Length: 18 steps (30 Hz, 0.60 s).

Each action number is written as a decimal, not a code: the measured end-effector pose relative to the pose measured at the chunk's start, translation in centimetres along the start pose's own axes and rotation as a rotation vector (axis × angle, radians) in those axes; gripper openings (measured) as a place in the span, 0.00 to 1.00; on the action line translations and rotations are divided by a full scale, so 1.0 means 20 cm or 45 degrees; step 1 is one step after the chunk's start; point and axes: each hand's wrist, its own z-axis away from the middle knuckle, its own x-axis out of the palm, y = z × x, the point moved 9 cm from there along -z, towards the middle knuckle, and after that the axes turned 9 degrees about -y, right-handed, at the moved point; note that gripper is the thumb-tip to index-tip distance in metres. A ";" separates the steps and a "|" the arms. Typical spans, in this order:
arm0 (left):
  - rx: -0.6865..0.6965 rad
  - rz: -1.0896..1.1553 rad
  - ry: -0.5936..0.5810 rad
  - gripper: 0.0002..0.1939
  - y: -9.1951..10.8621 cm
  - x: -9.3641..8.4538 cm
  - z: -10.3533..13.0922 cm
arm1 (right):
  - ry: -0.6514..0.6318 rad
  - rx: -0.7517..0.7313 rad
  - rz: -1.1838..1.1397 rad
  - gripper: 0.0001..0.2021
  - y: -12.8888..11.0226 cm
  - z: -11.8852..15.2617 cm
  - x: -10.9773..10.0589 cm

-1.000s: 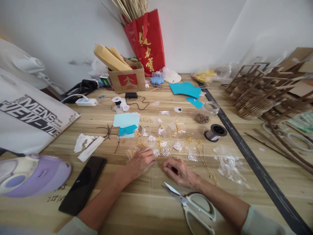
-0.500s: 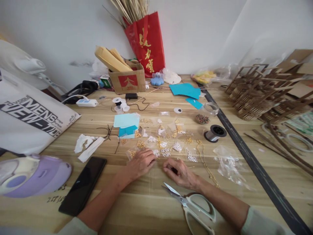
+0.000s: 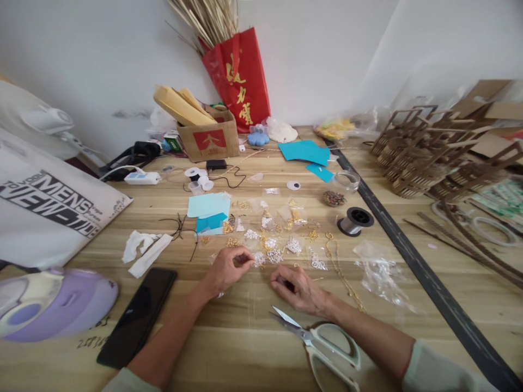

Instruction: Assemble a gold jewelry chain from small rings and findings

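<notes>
My left hand (image 3: 232,268) is closed in a pinch just left of the silver beads (image 3: 275,255); whatever its fingertips hold is too small to make out. Across a small gap, my right hand (image 3: 299,288) rests curled on the table, thumb and fingers together, and I cannot make out anything in it. Small piles of gold beads (image 3: 232,242) and silver pieces (image 3: 293,245) lie beyond both hands. Scissors (image 3: 304,334) with pale handles lie partly open below my right hand. A gold chain (image 3: 338,267) stretches to its right, near silver rings (image 3: 317,259) on clear plastic.
On the left are a black phone (image 3: 139,316), white strips (image 3: 150,254) and a purple device (image 3: 69,302). A wire spool (image 3: 355,222), a bead jar (image 3: 335,197) and crumpled plastic (image 3: 382,272) lie right. Behind stand a carton (image 3: 210,140) and red bag (image 3: 241,81).
My left hand has turned, so the pinch between thumb and fingers now shows, and it has shifted slightly left. My right hand has barely moved. The camera view has tilted a little.
</notes>
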 end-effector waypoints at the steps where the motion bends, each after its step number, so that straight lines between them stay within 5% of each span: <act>1: -0.003 0.045 -0.005 0.04 0.00 0.00 0.00 | 0.004 -0.002 -0.001 0.03 0.00 0.00 0.00; 11: -0.143 0.549 0.028 0.06 -0.05 -0.03 0.00 | -0.003 -0.018 0.000 0.03 0.01 0.00 0.00; 18: -0.219 0.810 -0.009 0.08 -0.08 0.03 0.00 | 0.015 0.014 -0.020 0.04 0.02 0.00 0.00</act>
